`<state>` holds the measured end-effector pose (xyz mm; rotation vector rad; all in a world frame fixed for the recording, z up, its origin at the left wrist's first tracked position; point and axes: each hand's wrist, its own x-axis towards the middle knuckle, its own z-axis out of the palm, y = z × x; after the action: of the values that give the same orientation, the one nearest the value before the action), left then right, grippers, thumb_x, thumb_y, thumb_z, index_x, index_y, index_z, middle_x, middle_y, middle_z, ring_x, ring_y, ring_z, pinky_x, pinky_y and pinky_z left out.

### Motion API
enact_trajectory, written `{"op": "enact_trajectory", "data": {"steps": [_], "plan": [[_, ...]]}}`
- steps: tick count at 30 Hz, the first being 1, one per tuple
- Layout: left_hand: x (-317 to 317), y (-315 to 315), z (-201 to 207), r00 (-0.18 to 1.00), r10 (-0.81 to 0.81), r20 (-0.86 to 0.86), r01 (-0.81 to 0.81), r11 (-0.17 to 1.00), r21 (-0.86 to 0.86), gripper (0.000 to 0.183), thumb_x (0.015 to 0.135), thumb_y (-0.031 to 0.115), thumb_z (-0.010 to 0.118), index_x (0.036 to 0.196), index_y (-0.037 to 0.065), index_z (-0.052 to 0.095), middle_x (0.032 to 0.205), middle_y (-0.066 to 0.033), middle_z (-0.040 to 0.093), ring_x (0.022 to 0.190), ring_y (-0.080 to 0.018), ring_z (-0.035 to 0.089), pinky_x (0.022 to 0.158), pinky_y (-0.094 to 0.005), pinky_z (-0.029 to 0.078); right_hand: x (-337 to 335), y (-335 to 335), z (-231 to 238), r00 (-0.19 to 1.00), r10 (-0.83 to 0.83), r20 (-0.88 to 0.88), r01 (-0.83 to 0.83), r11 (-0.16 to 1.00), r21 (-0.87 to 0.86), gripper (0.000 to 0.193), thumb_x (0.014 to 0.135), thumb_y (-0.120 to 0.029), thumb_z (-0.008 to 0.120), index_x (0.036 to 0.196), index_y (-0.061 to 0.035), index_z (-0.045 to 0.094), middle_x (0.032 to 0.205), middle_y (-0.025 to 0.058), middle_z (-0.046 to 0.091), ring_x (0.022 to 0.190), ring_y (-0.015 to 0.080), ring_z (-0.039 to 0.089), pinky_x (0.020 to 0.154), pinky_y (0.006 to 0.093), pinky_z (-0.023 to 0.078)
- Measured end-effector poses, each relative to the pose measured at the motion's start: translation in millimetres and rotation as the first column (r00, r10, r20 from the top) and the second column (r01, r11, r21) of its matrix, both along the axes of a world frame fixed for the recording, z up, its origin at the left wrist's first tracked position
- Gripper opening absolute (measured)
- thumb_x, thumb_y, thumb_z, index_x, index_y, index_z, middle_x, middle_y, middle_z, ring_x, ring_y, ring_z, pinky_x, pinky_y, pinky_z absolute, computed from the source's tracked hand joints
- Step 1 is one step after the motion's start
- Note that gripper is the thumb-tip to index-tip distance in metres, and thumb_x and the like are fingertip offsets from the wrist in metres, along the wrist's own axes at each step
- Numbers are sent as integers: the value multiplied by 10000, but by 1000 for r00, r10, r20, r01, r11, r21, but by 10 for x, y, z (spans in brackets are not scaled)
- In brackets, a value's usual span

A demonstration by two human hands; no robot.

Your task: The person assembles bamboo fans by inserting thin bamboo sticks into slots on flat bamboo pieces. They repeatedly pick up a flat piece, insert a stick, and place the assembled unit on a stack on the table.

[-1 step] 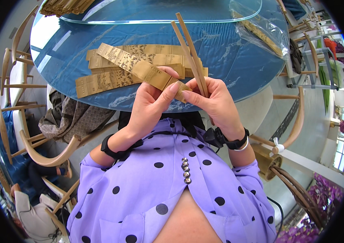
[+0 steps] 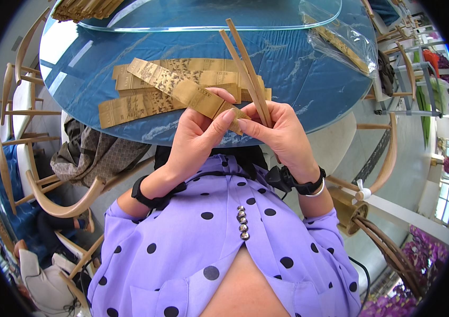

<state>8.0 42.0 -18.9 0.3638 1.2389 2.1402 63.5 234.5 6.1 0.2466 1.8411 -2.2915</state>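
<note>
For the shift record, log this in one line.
left grip: gold strip | right grip: two sticks, same strip's end | blue table: more gold strips

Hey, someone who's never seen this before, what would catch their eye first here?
Probably the lilac polka-dot top, which fills the lower middle of the view. Just above it, the left hand and right hand hold a long gold sleeve, with two wooden sticks rising from the right hand. Behind them, more gold sleeves lie spread on the blue table.
</note>
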Motion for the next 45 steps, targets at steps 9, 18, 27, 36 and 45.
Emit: {"op": "enact_trajectory", "data": {"steps": [9,18,27,36,45], "plan": [[-187,-106,-84,975,-220,-21,221,974,46,463,1002,140,697,1414,13,527,1042,-33,702,684,-5,552,544,-169,404,-46,112,95,998,51,39,-49,998,-50,206,929,-100,773,1051,45,693,912,62,713,845,110,681,804,248,547],[-124,16,-62,985,-115,-127,127,988,91,460,953,65,746,1375,25,565,1049,-25,722,765,-7,590,594,-171,435,-52,78,64,993,76,88,-64,990,-125,231,898,-152,823,1005,21,715,885,27,709,765,44,600,679,201,460],[-175,-69,-133,982,-184,-44,185,982,40,421,938,107,779,1310,21,602,960,-17,720,666,-1,568,524,-166,418,-80,101,57,995,92,42,-94,993,71,220,901,-166,825,966,13,713,831,-12,676,724,25,552,632,199,436],[-187,-33,-71,980,-201,17,200,979,43,356,966,127,749,1270,12,605,900,0,693,610,-2,525,509,-176,406,-72,64,-14,999,34,19,-35,996,83,185,924,-140,797,932,14,695,735,-69,560,650,11,432,560,212,329],[-143,-12,-24,978,-188,89,200,970,-141,355,975,123,733,1268,-8,582,825,-3,671,601,-31,566,492,-196,410,-70,23,55,996,-46,-75,66,952,298,175,936,-141,784,967,-8,675,762,-62,591,677,3,478,591,184,361]]}}
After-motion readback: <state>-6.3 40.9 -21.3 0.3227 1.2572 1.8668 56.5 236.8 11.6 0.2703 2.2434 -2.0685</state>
